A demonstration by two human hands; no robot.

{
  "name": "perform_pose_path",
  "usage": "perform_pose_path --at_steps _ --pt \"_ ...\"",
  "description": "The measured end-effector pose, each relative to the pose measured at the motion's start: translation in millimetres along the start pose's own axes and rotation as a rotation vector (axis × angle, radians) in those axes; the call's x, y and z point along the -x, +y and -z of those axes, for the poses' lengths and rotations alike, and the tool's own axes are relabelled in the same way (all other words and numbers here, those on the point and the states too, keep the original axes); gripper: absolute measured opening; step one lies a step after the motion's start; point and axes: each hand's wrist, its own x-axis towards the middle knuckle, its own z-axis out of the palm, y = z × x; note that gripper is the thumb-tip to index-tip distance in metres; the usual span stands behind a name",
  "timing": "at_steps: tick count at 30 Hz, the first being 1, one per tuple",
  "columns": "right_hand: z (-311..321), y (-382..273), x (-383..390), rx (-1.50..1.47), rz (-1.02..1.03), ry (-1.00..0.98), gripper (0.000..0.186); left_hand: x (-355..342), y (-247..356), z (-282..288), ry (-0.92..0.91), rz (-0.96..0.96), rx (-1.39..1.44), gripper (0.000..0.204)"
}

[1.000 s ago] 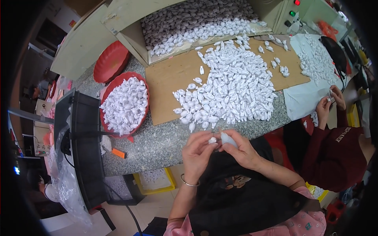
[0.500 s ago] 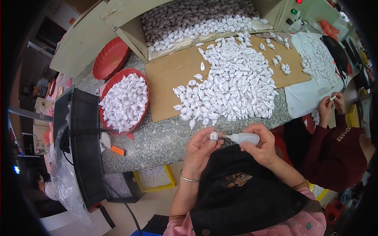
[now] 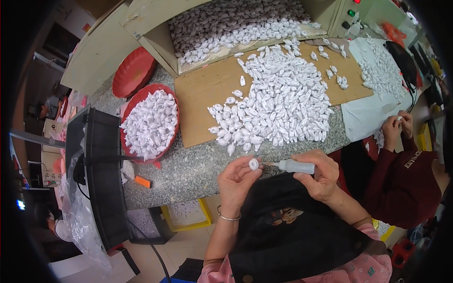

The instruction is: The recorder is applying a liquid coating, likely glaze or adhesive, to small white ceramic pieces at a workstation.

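Observation:
Between the thumb and fingers of my left hand point(image 3: 236, 183) is a small white plastic part point(image 3: 254, 164), roundish, with a ring-like face turned up. My right hand point(image 3: 325, 177) is closed around a white squeeze bottle point(image 3: 297, 167) lying sideways, its thin nozzle pointing left at the part. The nozzle tip is close to the part; I cannot tell whether they touch. Just beyond my hands, a large heap of similar white parts point(image 3: 288, 99) covers much of a brown board point(image 3: 198, 104) on the speckled stone worktop point(image 3: 188, 174).
On the left stand a red bowl point(image 3: 177, 123) full of white parts, another red bowl point(image 3: 134, 70), an orange block point(image 3: 143, 181) and a black crate point(image 3: 101, 174). A cabinet point(image 3: 158, 47) holding more parts is behind. At the right, a co-worker's hands point(image 3: 398, 129) hold something small.
My left hand has shifted slightly left and turned the white part. My right hand has moved a little right, and more of the bottle's body shows now.

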Motion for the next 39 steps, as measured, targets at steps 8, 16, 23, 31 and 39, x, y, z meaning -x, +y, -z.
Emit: perform_pose_path --at_steps 8,16,23,31,39 --pt "-2.7 0.2 -2.3 0.036 0.056 -0.042 0.030 2.0 0.7 -0.9 0.018 -0.033 -0.032 0.034" --pt "-4.7 1.6 -4.4 0.047 0.059 -0.022 0.030 2.0 2.2 -1.9 0.002 -0.034 -0.026 0.034" --pt "-5.4 -0.6 -6.9 0.055 0.081 -0.034 0.029 1.0 2.3 -2.7 -0.009 -0.018 -0.040 0.034" --pt "-6.3 -1.1 -8.5 0.045 0.073 -0.052 0.028 -0.4 1.4 -2.2 -0.004 -0.015 -0.062 0.034" --pt "-5.7 -0.2 -9.8 0.036 0.068 -0.075 0.026 -2.3 1.4 -0.4 0.012 -0.010 -0.076 0.033"
